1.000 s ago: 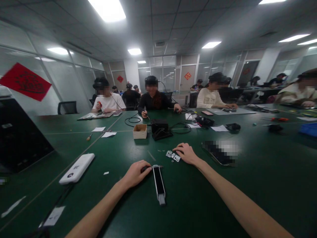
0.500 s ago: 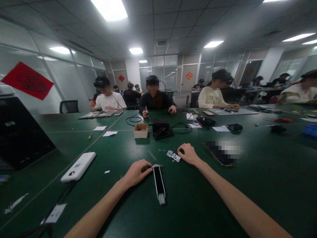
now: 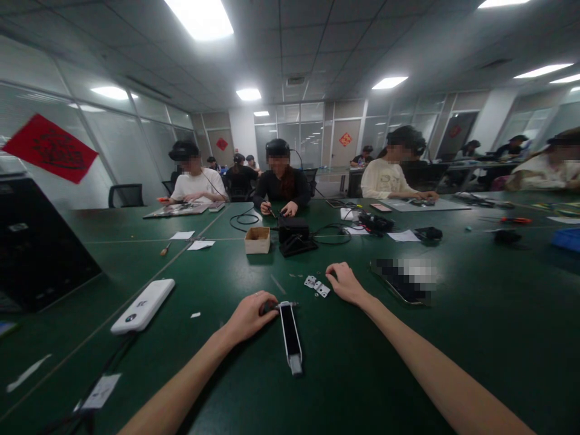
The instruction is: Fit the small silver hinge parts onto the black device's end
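On the green table (image 3: pixel 344 374), my left hand (image 3: pixel 252 314) is closed around a small dark object (image 3: pixel 267 307) at the upper end of a long device (image 3: pixel 290 335) with a white frame and black face. A thin rod sticks out past that end. My right hand (image 3: pixel 345 283) rests with curled fingers beside small white plates with dark holes (image 3: pixel 317 286); whether its fingertips hold anything is too small to tell. A tiny ring lies just below the plates.
A white power bank (image 3: pixel 144 307) with cables lies at left, near a black HP panel (image 3: pixel 40 248). Ahead are a small box (image 3: pixel 257 240) and a black stand (image 3: pixel 295 237). A phone-like device (image 3: pixel 401 281) lies right. Several people sit across the table.
Both my hands stay nearly in place. Across the table, the person in black has brought both hands together, and the person in white at left has lowered a raised hand.
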Demonstrator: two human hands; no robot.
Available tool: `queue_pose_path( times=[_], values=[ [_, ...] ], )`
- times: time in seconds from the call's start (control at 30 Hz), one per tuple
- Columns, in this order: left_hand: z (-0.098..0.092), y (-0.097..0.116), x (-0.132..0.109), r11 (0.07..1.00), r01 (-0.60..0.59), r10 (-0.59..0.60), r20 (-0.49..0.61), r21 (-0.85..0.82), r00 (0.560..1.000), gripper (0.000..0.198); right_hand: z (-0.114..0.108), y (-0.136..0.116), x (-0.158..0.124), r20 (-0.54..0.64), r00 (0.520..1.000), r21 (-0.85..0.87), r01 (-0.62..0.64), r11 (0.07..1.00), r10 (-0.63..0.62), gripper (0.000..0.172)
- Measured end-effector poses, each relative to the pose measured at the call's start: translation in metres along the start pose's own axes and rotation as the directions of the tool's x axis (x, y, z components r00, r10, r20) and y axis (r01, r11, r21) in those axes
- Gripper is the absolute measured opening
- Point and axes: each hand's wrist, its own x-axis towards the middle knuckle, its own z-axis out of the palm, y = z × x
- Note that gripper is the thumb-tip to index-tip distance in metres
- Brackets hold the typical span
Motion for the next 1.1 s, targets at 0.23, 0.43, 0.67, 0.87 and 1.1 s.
queue_pose_path(
  times=[0.23, 0.43, 0.67, 0.87, 1.1],
  values=[
    [0.001, 0.002, -0.001, 1.0, 0.019, -0.019, -0.011, -0.014, 1.0, 0.018, -0.007, -0.007, -0.008, -0.252, 0.96, 0.06, 0.138, 0.989, -0.119, 0.016],
    [-0.001, 0.005, -0.002, 0.999, 0.039, -0.039, -0.01, -0.014, 0.999, 0.015, -0.002, -0.047, -0.027, -0.327, 0.908, 0.094, 0.308, 0.947, -0.263, 0.02],
    [0.0, 0.005, -0.001, 0.999, 0.035, -0.035, -0.013, 0.011, 0.999, 0.01, 0.015, -0.084, -0.04, -0.081, 0.874, 0.135, 0.486, 0.864, -0.479, 0.015],
    [-0.001, 0.006, -0.001, 1.0, 0.025, -0.025, -0.01, 0.007, 1.0, 0.009, 0.01, -0.082, -0.038, -0.047, 0.906, 0.146, 0.424, 0.894, -0.422, 0.017],
    [-0.001, 0.008, -0.002, 0.999, 0.039, -0.039, -0.031, 0.009, 0.999, 0.011, 0.008, -0.085, -0.039, -0.041, 0.904, 0.16, 0.427, 0.89, -0.426, 0.018]
  ],
)
